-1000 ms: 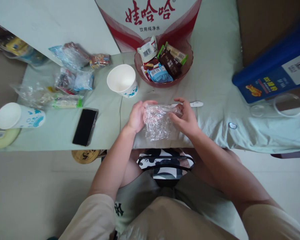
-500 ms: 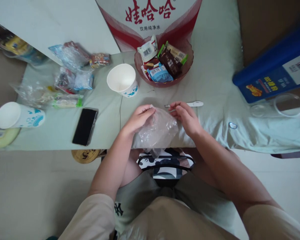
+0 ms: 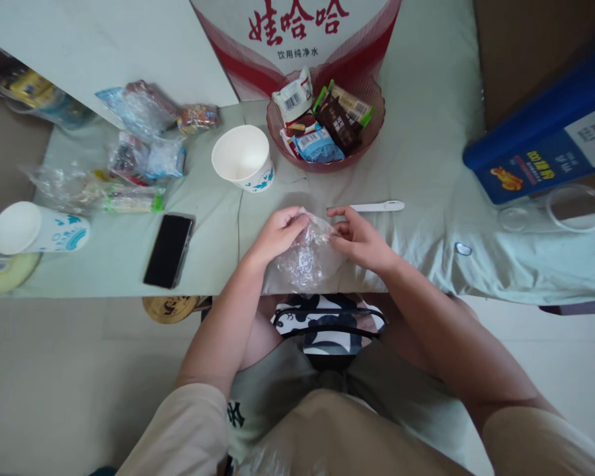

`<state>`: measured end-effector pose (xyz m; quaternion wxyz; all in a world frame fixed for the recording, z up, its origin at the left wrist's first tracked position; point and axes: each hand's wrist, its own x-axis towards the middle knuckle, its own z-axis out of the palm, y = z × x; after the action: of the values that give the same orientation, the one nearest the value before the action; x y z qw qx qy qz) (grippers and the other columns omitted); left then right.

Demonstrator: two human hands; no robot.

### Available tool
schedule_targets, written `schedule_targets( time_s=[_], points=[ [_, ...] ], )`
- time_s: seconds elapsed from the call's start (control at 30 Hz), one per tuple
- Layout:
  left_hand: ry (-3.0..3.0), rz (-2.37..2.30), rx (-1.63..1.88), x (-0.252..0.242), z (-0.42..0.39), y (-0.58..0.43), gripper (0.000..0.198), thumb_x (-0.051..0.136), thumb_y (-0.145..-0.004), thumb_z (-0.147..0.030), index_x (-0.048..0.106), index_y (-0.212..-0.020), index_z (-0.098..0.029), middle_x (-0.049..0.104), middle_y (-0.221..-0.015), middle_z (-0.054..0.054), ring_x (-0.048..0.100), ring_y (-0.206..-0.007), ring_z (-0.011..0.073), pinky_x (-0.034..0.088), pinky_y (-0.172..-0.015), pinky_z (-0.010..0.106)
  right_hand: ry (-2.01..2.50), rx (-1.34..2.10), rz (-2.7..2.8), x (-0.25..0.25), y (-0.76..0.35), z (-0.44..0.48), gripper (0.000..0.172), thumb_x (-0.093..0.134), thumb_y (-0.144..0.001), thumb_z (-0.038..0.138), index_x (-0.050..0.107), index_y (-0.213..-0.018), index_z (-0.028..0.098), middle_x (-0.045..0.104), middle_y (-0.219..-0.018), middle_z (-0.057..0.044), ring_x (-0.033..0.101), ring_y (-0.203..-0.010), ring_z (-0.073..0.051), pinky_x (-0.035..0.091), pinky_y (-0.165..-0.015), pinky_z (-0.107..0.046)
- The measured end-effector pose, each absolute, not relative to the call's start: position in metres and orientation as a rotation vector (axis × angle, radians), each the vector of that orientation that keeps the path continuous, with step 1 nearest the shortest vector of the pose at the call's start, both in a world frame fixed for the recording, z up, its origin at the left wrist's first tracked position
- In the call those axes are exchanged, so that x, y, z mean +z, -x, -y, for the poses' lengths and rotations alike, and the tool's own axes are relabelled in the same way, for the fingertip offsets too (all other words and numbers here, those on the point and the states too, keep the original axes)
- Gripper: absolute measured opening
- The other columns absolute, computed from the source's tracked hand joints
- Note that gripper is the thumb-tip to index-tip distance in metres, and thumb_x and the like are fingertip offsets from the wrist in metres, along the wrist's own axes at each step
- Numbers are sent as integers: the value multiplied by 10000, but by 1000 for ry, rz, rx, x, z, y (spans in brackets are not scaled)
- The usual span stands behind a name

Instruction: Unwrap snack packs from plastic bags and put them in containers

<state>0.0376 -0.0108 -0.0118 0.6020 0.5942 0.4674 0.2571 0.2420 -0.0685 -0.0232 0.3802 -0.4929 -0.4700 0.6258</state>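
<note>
Both of my hands hold a clear, crinkled plastic bag (image 3: 305,259) at the near edge of the cloth-covered table (image 3: 426,165). My left hand (image 3: 276,235) pinches the bag's upper left edge with its fingers closed. My right hand (image 3: 357,239) grips the upper right edge, fingers curled into the plastic. The bag hangs slightly over the table edge, and I cannot make out anything inside it. A white pen-like stick (image 3: 377,207) lies just beyond my right hand.
A pink bowl (image 3: 371,135) of wrapped snacks and a white paper cup (image 3: 242,158) stand behind my hands. A black phone (image 3: 169,250), a second cup (image 3: 34,230) and several plastic packets (image 3: 139,149) lie to the left. A blue box (image 3: 540,152) sits at right.
The bag was stretched wide between my hands, then gathered; my hands have drawn closer together and the plastic is more bunched up now.
</note>
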Motion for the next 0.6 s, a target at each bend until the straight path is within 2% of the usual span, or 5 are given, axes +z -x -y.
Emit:
schedule_targets(
  time_s=[0.1,0.27,0.4,0.5,0.6],
  points=[
    [-1369,-1157,660,-15,5,-33,240,663,-919,-387,637,-784,-191,648,-700,2,518,-486,102,437,-464,237,1272,1574,1282,-25,-243,68,463,643,-721,275,544,-1172,233,658,-810,31,525,-603,-123,421,-585,-293],
    [-1402,-1250,711,-19,0,-26,209,587,-957,-332,630,-810,-190,682,-700,2,465,-415,85,387,-431,239,1363,1503,1304,-24,-242,69,312,610,-784,349,599,-1070,223,602,-764,28,521,-612,-135,419,-594,-305],
    [-1549,-1193,592,-19,7,-32,234,576,-962,-363,638,-825,-184,662,-671,-15,515,-475,99,400,-477,232,1419,1280,1296,-21,-241,69,315,646,-822,442,626,-1022,199,674,-952,-52,605,-839,-181,491,-765,-339],
    [-1625,-1122,566,-17,12,-39,279,602,-949,-419,637,-809,-179,648,-658,-14,549,-528,104,413,-515,228,1416,1320,1318,-20,-242,69,399,699,-796,448,614,-1094,197,699,-1076,-83,612,-815,-173,501,-744,-333],
    [-1514,-1018,591,-17,12,-40,300,693,-876,-473,672,-893,-175,676,-702,1,572,-535,109,442,-512,234,1431,1362,1421,-20,-245,69,283,694,-808,400,623,-994,199,665,-840,-23,528,-651,-130,430,-630,-296]
  ],
)
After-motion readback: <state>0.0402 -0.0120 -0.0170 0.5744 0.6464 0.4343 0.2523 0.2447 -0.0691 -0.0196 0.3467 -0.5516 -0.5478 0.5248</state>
